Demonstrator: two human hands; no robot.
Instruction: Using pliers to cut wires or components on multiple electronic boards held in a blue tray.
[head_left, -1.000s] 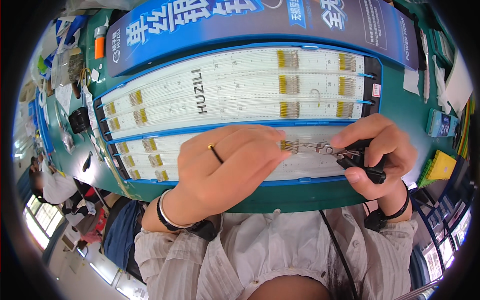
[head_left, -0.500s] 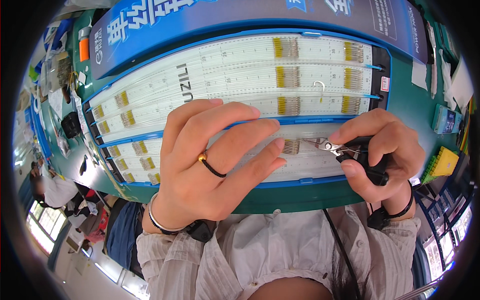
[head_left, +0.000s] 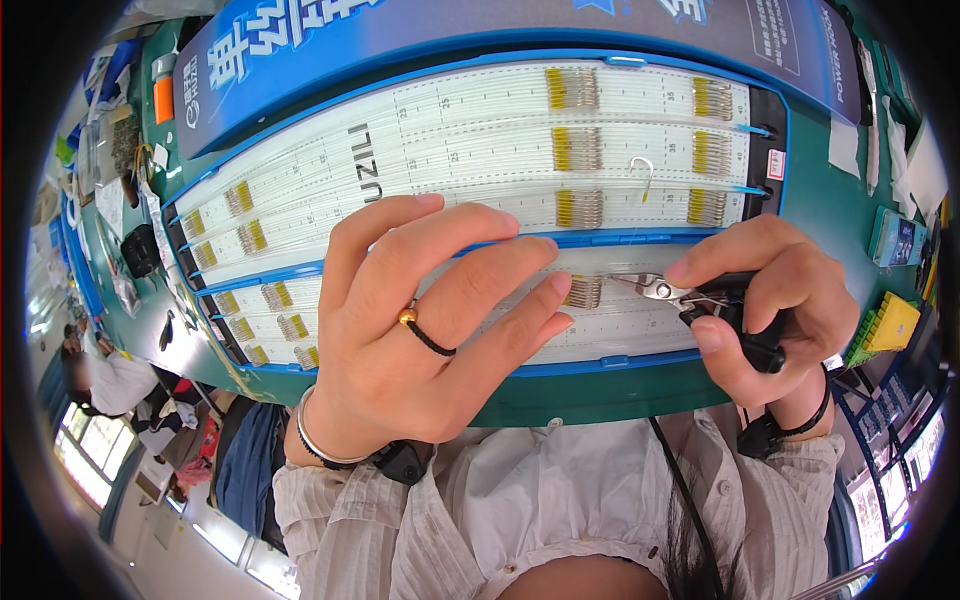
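A fishing-rig case [head_left: 612, 363] with blue edges lies open before me, its white panels strung with fine lines and rows of small hooks with yellow shanks. My left hand [head_left: 425, 320] spreads palm down over the lower panel, fingers apart and curved. Its thumb and index tips are beside a hook row [head_left: 583, 291]; any line under them cannot be made out. Black-handled nippers [head_left: 663, 288] are gripped in my right hand [head_left: 780, 300], their slim silver jaws pointing left, close to that row. One larger loose hook [head_left: 645, 172] lies on the upper panel.
Behind the case stands a long blue and grey box [head_left: 480, 65]. Yellow and green pieces [head_left: 885, 325] and a small teal box [head_left: 897, 237] are at the right. An orange-capped bottle [head_left: 164, 98] and a black object [head_left: 140, 248] sit left on the green table [head_left: 570, 398].
My right hand and the nippers have shifted very slightly to the right. The left hand stays nearly in place.
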